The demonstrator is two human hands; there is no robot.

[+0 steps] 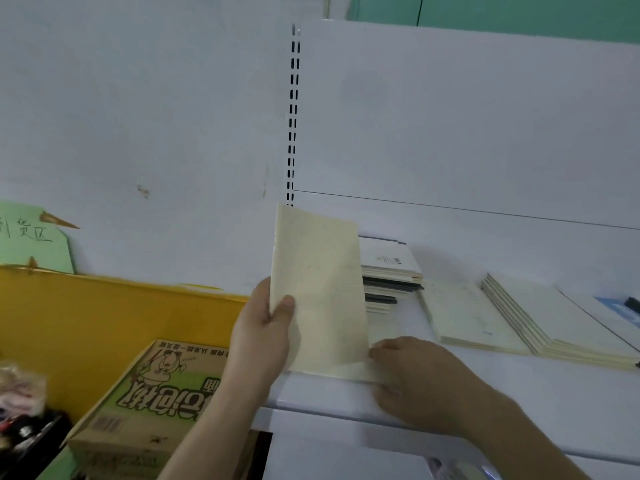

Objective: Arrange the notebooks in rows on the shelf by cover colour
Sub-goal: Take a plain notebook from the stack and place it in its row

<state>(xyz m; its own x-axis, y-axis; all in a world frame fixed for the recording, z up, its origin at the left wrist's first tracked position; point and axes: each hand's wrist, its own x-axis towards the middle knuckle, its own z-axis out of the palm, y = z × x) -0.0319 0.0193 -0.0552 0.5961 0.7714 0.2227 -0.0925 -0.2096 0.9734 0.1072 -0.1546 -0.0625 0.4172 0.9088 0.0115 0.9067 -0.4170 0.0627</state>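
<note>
One cream notebook (pixel 318 289) stands upright near the front edge of the white shelf (pixel 519 410), its cover facing the camera and its lower edge meeting another cream notebook that lies flat beneath it. The left hand (pixel 263 334) grips the upright notebook at its 8 o'clock edge, thumb pressed on the cover and fingers curled behind. The right hand (pixel 419 379) lies at the notebook's 4 o'clock corner, palm down on the flat notebook, fingers loosely bent; whether they pinch anything cannot be told. Behind the upright notebook, toward 2 o'clock, a mixed stack (pixel 391 275) of white, cream and dark-covered notebooks sits against the back panel. At 3 o'clock from it a single pale notebook (pixel 464 317) lies flat, and just beside that, farther toward 3 o'clock, a fanned stack of cream notebooks (pixel 561 323) rests on the shelf. A blue item (pixel 620 308) shows at the far 3 o'clock edge. Off the shelf, at 8 o'clock, a cardboard box (pixel 152 403) with green printing and a cartoon figure stands in front of a yellow board (pixel 104 320), with a green paper sign (pixel 34 237) above it at 9 o'clock.
</note>
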